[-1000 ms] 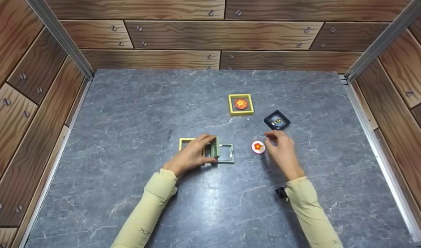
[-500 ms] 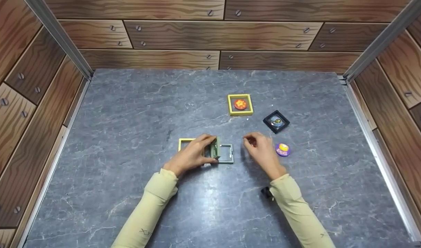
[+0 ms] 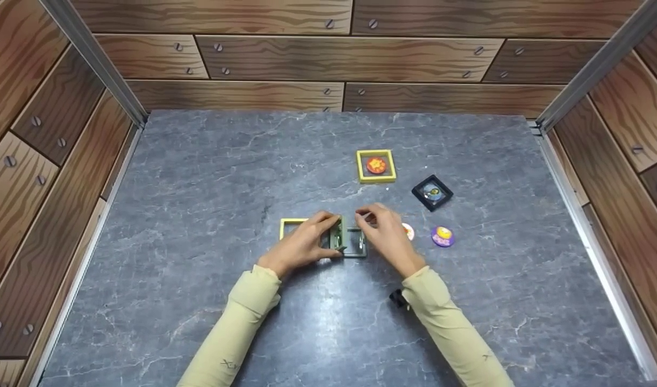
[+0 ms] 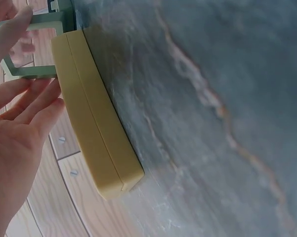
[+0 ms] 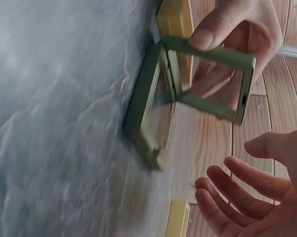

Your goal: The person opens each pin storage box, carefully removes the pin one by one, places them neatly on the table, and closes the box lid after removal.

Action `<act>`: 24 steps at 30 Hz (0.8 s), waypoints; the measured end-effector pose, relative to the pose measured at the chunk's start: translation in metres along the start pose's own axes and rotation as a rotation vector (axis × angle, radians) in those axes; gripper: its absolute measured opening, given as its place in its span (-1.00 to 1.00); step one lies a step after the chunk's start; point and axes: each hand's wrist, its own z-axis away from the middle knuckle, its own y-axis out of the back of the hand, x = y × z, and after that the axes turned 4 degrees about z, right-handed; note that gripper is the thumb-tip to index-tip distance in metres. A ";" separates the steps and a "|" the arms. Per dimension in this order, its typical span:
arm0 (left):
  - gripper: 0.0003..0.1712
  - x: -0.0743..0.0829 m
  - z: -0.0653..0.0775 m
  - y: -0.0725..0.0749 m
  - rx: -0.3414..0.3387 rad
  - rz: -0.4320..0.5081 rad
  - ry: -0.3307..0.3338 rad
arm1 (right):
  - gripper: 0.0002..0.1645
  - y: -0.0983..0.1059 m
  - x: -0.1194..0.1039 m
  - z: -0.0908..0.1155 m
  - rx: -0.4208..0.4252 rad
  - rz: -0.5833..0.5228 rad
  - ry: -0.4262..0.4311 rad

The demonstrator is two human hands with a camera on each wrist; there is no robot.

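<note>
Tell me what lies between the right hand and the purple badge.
A white badge, partly hidden by the right hand, beside the purple badge, in the head view.

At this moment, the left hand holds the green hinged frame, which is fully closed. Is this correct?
Not fully closed: the left hand does hold the green hinged frame, but it is open, as the right wrist view shows.
</note>
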 end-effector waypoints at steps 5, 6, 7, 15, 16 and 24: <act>0.00 -0.001 0.000 0.000 -0.002 -0.006 -0.002 | -0.67 -0.008 -0.013 -0.005 -0.024 -0.006 0.000; 0.00 -0.001 0.000 -0.001 -0.003 -0.005 -0.001 | -0.66 -0.009 -0.015 -0.006 -0.029 -0.005 0.000; 0.00 -0.001 0.000 -0.001 -0.003 -0.003 -0.001 | -0.65 -0.011 -0.016 -0.007 -0.033 -0.003 0.000; -0.09 -0.002 -0.001 -0.002 -0.003 -0.024 -0.031 | -0.64 -0.018 -0.023 -0.012 -0.073 0.036 0.040; -0.10 -0.003 -0.001 -0.002 0.000 -0.027 -0.035 | -0.65 -0.019 -0.023 -0.012 -0.077 0.035 0.044; -0.11 -0.005 -0.001 -0.002 0.018 -0.025 -0.054 | -0.72 -0.022 -0.022 -0.013 -0.075 0.017 0.064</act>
